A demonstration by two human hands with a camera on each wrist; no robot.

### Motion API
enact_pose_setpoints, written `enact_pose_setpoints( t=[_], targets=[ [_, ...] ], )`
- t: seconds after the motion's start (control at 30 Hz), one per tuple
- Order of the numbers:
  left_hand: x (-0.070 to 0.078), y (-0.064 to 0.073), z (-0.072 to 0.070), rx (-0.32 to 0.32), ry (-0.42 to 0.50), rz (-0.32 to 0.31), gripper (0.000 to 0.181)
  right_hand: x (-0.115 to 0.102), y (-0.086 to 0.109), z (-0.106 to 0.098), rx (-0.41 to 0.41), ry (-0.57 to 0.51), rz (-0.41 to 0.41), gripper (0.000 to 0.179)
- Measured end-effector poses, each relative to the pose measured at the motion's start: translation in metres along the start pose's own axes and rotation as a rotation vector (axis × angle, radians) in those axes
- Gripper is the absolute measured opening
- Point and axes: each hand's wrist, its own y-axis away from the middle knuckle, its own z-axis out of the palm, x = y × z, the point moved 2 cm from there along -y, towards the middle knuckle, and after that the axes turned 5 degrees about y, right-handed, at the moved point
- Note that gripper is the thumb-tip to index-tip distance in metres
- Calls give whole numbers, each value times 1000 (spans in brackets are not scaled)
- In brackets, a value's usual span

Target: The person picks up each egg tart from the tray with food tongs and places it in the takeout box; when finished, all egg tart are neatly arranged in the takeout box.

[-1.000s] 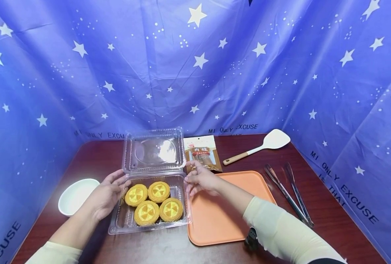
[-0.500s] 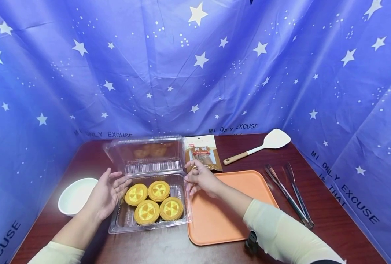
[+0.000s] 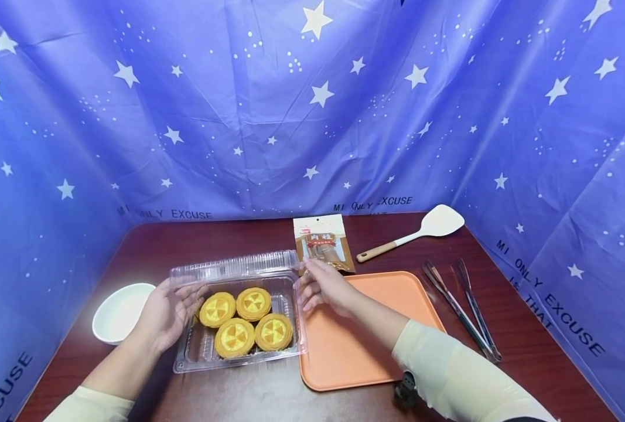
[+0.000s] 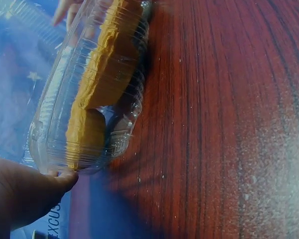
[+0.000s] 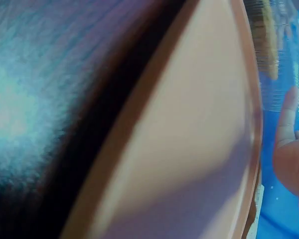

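A clear plastic clamshell box (image 3: 191,368) sits on the table with several yellow tarts (image 3: 237,339) inside. Its hinged lid (image 3: 238,266) stands raised along the back and shows nearly edge-on. My left hand (image 3: 161,313) is at the box's back left corner, fingers loosely straight by the lid's end; in the left wrist view its thumb (image 4: 55,183) meets the box's corner. At the back right corner is my right hand (image 3: 328,287), its fingertips by the lid's right end. The right wrist view shows one finger (image 5: 288,114) extended towards the plastic.
An orange tray (image 3: 362,357) lies right of the box. Behind stands a brown and white packet (image 3: 320,243). Further right are a white spatula (image 3: 423,231) and metal tongs (image 3: 462,313). A white bowl (image 3: 119,316) is at the left.
The lid has swung forward from its leaned-back position. My left hand came off the box's side, its fingers opening, then moved up to the lid's end. The right hand shifted slightly.
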Motion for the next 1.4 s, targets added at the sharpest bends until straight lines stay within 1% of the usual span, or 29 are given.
enact_pose_setpoints(
  t=[0.07,0.13,0.23,0.3,0.4,0.5,0.6,0.67,0.83,0.93,1.0,1.07,1.13,1.2,1.27,1.37,1.4],
  targets=[
    [0,1,0,3,-2,9,22,-3,2,-1,-10,29,25,47],
    [0,2,0,11,-30,11,19,-6,5,-3,-27,48,46,46],
    [-1,5,-2,22,-126,5,29,-8,10,-6,-48,62,81,49],
    [-1,8,-3,23,-211,-6,39,-8,14,-7,-64,64,93,56],
    [-3,14,-6,3,-319,-15,53,-6,22,-8,-90,63,110,68],
    [-4,23,-9,-47,-387,-24,59,-4,32,-6,-126,54,123,74],
    [-4,35,-14,-98,-452,-35,62,-3,42,-2,-159,54,127,70],
    [-5,43,-18,-116,-507,-42,62,-2,50,1,-182,56,132,67],
    [-7,60,-28,-163,-606,-67,63,3,67,10,-252,62,156,61],
    [-8,68,-34,-251,-662,-84,62,6,75,15,-298,66,160,55],
    [-9,73,-36,-308,-717,-91,57,8,79,18,-330,64,153,52],
    [-9,76,-36,-359,-751,-101,50,10,82,20,-358,49,141,53],
    [-9,79,-35,-382,-766,-118,43,13,84,23,-380,31,127,55],
    [-11,79,-34,-412,-748,-114,38,14,85,25,-390,11,113,57],
    [-12,77,-33,-442,-705,-121,34,16,84,26,-390,-4,103,60],
    [-15,74,-32,-474,-617,-149,32,17,82,28,-372,-25,94,62],
    [-16,73,-32,-476,-588,-165,31,18,81,28,-362,-29,94,62]
  ],
)
